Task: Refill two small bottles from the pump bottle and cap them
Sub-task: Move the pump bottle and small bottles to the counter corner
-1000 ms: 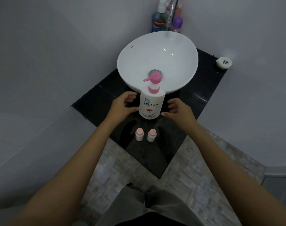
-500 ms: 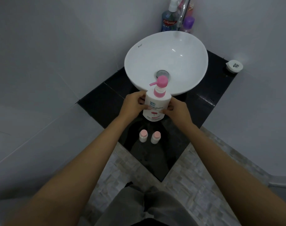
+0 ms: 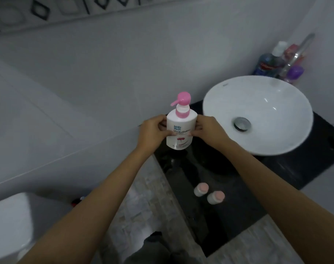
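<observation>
A white pump bottle (image 3: pixel 179 128) with a pink pump head is held upright above the left edge of the black counter (image 3: pixel 238 197). My left hand (image 3: pixel 152 132) grips its left side and my right hand (image 3: pixel 210 130) grips its right side. Two small white bottles with pink caps stand side by side on the counter nearer to me: one (image 3: pixel 200 189) on the left, the other (image 3: pixel 215 197) on the right. Both are capped and below my right forearm.
A white round basin (image 3: pixel 276 130) with a metal drain sits on the counter to the right. Behind it stand a blue mouthwash bottle (image 3: pixel 267 65), a tap and a purple bottle. White tiled walls surround; a white fixture (image 3: pixel 12 221) is at lower left.
Both hands closed on the pump bottle and lifted it off the counter, moving it left. The camera has swung left, so the basin now sits at the right.
</observation>
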`<state>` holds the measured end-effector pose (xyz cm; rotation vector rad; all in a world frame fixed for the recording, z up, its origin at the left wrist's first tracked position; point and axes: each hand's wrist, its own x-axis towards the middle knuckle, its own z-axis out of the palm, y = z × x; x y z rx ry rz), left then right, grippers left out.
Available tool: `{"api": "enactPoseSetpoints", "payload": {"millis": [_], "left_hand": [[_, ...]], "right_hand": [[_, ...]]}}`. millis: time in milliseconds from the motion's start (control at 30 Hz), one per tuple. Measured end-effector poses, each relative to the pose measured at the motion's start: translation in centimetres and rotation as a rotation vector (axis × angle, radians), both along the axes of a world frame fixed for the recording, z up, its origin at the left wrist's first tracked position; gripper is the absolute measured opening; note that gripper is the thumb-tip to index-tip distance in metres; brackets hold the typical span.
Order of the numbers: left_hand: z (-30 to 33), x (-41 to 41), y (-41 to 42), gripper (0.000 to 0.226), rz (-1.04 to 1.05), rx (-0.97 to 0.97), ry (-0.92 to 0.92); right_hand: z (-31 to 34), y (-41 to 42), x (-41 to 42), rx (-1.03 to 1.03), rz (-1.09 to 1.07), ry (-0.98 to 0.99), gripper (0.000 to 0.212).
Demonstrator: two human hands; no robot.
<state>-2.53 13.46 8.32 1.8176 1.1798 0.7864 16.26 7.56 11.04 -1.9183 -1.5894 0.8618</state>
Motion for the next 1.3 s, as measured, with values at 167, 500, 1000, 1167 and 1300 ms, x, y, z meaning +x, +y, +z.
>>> {"api": "enactPoseSetpoints", "payload": {"millis": [167, 500, 1000, 1167, 1300], "left_hand": [[0.2, -2.8, 3.8, 0.036, 0.173, 0.009, 0.060], [-2.3, -3.5, 6.9, 0.032, 0.339, -0.061, 0.040], [-2.7, -2.9, 8.5, 0.036, 0.349, 0.062, 0.159], [-2.6, -3.1, 8.7, 0.041, 0.356, 0.068, 0.122], [-2.8, -3.2, 8.6, 0.041, 0.344, 0.083, 0.103]], "right_hand": [[-0.1, 7.0, -2.3, -0.018, 0.169, 0.028, 0.045], [-2.3, 13.2, -4.3, -0.078, 0.228, 0.014, 0.053], [-3.4, 14.7, -4.5, -0.031, 0.101, 0.049, 0.052], [-3.8, 14.9, -4.7, -0.018, 0.088, 0.067, 0.049], [-3.9, 14.8, -4.8, -0.021, 0.076, 0.057, 0.048]]}}
